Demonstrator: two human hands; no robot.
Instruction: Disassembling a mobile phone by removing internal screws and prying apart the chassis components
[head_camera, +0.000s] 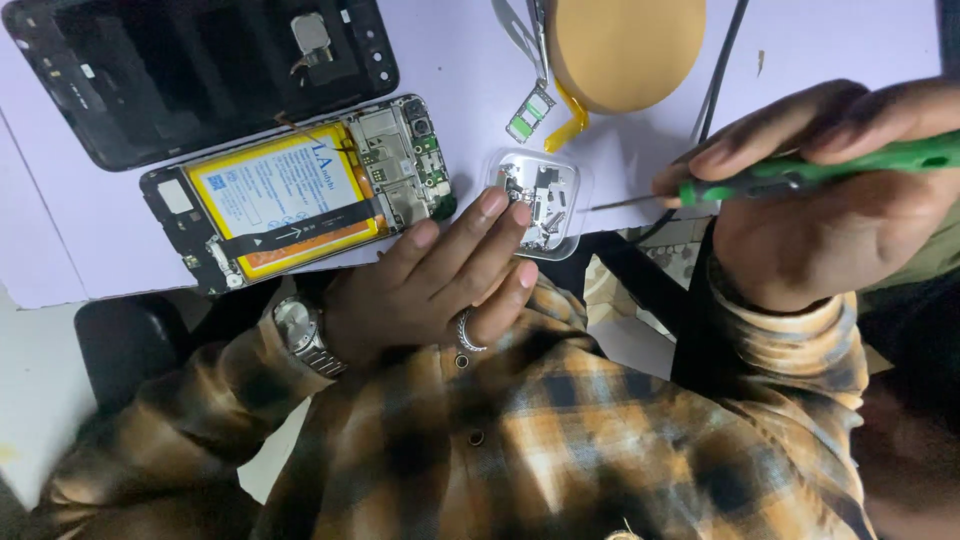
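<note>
My left hand (440, 285), with a wristwatch and a ring, lies palm down with fingers spread. Its fingertips touch the near edge of a small clear plastic tray (570, 185) holding several tiny screws and parts. My right hand (810, 215) is closed around a green-handled screwdriver (800, 172), whose thin metal tip points left toward the tray. Left of my left hand lies an opened phone (300, 190) with a yellow battery and its circuit board exposed.
A black phone back cover (190, 70) lies above the opened phone on a pale lilac mat (450, 50). A tan round object (625, 45), a small card tray (530, 113), a yellow strip and a black cable (722, 60) lie at the top.
</note>
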